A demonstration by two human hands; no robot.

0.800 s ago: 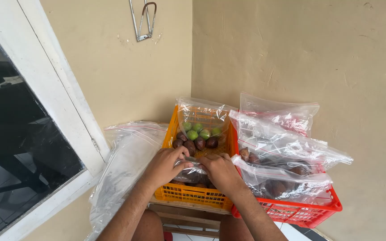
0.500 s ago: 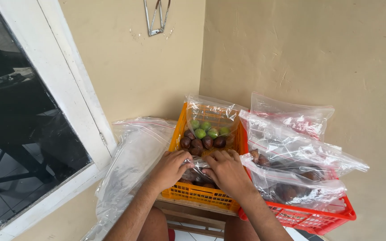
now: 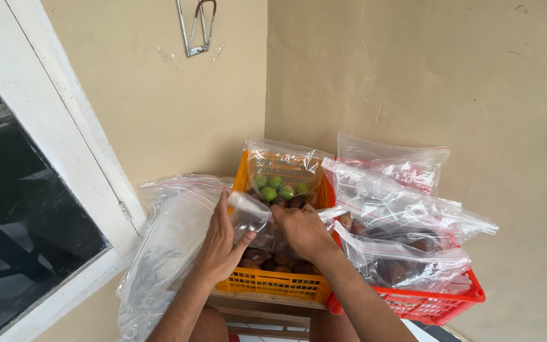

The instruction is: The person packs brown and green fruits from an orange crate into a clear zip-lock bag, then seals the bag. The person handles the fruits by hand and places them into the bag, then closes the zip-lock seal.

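Bag (image 3: pixel 251 212) | orange crate (image 3: pixel 273 284) (fruit inside) | red crate (image 3: pixel 438 303) right, bags atop

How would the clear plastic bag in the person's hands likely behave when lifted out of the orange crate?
The clear bag looks thin and crinkled, so probably floppy and a bit slippery. The left hand pinches it easily, suggesting little weight.

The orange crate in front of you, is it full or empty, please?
Partly full: the orange crate holds dark brown fruit and green fruit, below its rim.
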